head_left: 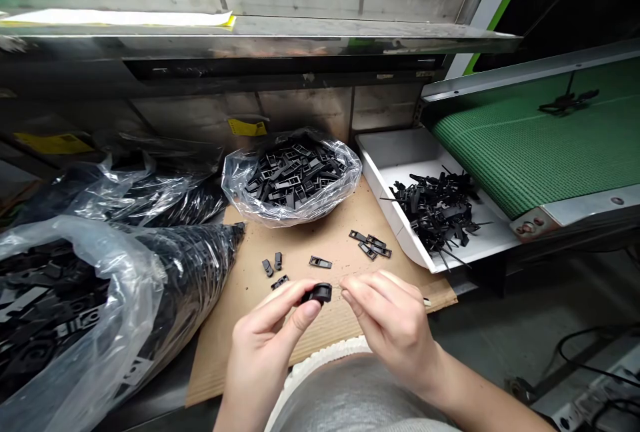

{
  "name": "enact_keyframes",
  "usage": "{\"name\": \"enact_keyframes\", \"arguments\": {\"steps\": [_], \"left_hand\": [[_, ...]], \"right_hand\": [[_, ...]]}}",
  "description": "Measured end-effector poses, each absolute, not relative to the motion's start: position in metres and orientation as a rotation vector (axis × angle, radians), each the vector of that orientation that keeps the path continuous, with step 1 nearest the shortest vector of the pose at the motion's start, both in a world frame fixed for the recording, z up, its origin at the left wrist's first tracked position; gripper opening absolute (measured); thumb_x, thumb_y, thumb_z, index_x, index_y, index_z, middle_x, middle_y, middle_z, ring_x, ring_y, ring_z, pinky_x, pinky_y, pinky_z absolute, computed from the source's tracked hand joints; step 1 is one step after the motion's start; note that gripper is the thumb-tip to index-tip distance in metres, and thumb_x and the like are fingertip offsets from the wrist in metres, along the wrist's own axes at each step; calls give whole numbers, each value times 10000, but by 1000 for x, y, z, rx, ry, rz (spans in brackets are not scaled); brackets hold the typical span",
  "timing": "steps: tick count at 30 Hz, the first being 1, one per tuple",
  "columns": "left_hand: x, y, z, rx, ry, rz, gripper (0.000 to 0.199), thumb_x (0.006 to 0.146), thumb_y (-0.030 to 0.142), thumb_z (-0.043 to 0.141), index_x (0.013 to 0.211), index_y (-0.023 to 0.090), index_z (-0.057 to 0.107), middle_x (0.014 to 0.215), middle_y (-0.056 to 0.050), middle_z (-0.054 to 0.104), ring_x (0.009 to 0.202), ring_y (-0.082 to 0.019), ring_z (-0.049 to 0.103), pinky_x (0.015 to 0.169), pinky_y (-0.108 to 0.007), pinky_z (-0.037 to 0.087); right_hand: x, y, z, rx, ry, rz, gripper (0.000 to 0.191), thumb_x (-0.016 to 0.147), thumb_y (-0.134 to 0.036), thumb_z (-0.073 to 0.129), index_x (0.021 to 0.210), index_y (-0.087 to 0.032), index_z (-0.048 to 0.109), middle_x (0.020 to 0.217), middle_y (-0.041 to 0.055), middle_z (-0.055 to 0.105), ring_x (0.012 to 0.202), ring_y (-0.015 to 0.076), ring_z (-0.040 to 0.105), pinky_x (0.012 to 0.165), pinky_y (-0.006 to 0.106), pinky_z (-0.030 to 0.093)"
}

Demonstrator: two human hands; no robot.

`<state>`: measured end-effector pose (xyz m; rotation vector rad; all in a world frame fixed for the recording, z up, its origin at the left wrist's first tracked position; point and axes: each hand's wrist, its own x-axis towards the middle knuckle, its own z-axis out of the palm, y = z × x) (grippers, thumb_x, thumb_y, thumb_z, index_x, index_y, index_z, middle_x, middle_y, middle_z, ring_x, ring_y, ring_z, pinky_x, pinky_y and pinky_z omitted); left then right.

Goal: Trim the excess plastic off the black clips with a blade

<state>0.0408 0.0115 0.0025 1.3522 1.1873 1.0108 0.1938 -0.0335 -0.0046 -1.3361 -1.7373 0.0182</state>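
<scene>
My left hand [270,325] pinches a small black plastic part [320,293] with a rounded end between thumb and fingers. Just to its right, my right hand [390,309] is closed in a pinch, apart from the part; anything between its fingertips is too small to make out. Beyond the hands on the cardboard lie a flat black slotted piece [320,262], a few small black pieces [273,265] to the left, and several slotted pieces [370,244] to the right.
A clear plastic bag [233,179] full of black slotted pieces stands behind. Another open bag [155,259] of black parts is at left. At right, a white tray [385,152] holds tangled black parts under a green conveyor belt [540,132]. A metal shelf [320,45] crosses above.
</scene>
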Motion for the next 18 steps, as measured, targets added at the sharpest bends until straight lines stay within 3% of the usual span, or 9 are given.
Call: {"name": "enact_keyframes", "arguments": {"steps": [10,15,18], "left_hand": [[38,13,-4,1420,1118,1031,179,680,268,696,834,360,705,882,102,711,833,-81,634,757,-93,471],[33,17,-3,1536,1010,1005,164,733,237,652,847,347,696,924,102,695,910,-80,616,824,-96,451],[32,18,-1,1583,964,1006,170,755,218,630,851,344,691,919,101,689,925,-76,609,838,-92,442]], "right_hand": [[192,-31,-4,-1368,-1741,165,163,875,-125,451,904,-91,608,676,65,594,592,139,516,565,255,391],[197,-27,9,-1326,-1699,775,247,878,-148,437,653,-141,537,551,-23,444,514,88,426,502,211,325],[201,-25,15,-1230,-1660,1006,273,874,-150,447,606,-147,498,534,-41,411,510,73,406,500,194,317]]}}
